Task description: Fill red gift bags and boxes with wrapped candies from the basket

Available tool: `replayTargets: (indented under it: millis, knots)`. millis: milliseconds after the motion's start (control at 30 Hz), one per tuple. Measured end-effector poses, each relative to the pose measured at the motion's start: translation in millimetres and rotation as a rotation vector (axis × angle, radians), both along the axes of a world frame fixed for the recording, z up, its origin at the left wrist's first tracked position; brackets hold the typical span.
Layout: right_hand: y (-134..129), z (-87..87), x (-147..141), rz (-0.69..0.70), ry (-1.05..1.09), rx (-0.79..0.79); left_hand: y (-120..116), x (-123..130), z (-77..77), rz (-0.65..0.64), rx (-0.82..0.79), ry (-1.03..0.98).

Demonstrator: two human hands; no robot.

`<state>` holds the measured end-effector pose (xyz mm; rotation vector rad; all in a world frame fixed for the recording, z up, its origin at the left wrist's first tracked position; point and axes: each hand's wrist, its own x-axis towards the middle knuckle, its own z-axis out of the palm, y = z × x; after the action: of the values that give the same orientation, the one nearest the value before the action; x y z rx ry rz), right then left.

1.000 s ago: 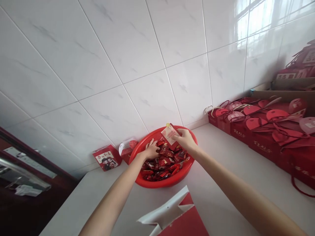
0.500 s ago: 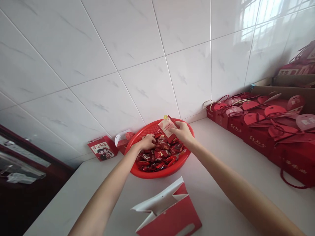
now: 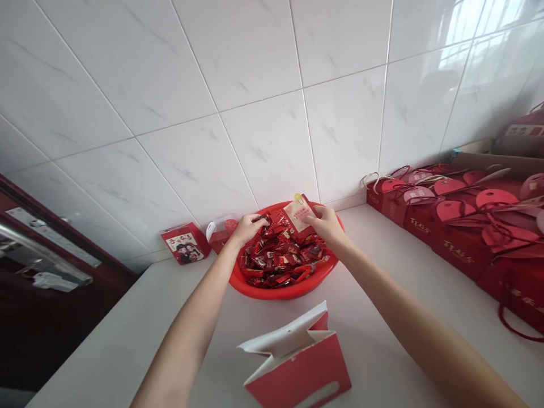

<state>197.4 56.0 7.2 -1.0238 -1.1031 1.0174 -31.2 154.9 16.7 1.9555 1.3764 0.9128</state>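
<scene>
A red plastic basket (image 3: 293, 292) stands against the wall, filled with red-wrapped candies (image 3: 280, 260). Over its left side, my left hand (image 3: 250, 228) is closed on a dark red wrapped candy (image 3: 264, 220), lifted just above the pile. My right hand (image 3: 326, 225) pinches a red and cream printed packet (image 3: 298, 214) with a small yellow piece at its top, above the basket's far right part. Nearer to me, an open red paper gift bag (image 3: 297, 368) with a white inside stands upright, touched by neither hand.
Several filled red gift boxes (image 3: 446, 226) with cords are lined up along the right of the white counter (image 3: 382, 340). Left of the basket are a small red box with a printed couple (image 3: 186, 245) and another opened box (image 3: 219, 233). A tiled wall (image 3: 255, 113) rises behind.
My left hand has risen from the candies with one between its fingers. The right hand still holds the packet. The view has shifted slightly, so everything sits a little further right.
</scene>
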Motion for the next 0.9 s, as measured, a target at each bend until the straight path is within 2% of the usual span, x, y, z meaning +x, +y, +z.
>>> replayTargets:
  millis: [233, 433, 900]
  knots:
    - [1.6, -1.0, 0.8, 0.000, 0.000, 0.001, -2.3, 5.6, -2.1, -0.015, -0.096, -0.150]
    - [0.6, -1.3, 1.4, -0.001, -0.005, 0.000, -3.6, 6.4, -4.1, -0.048, -0.144, -0.133]
    - [-0.9, 0.1, 0.4, 0.014, 0.009, -0.001, -6.3, 5.4, 1.3, -0.062, -0.069, -0.102]
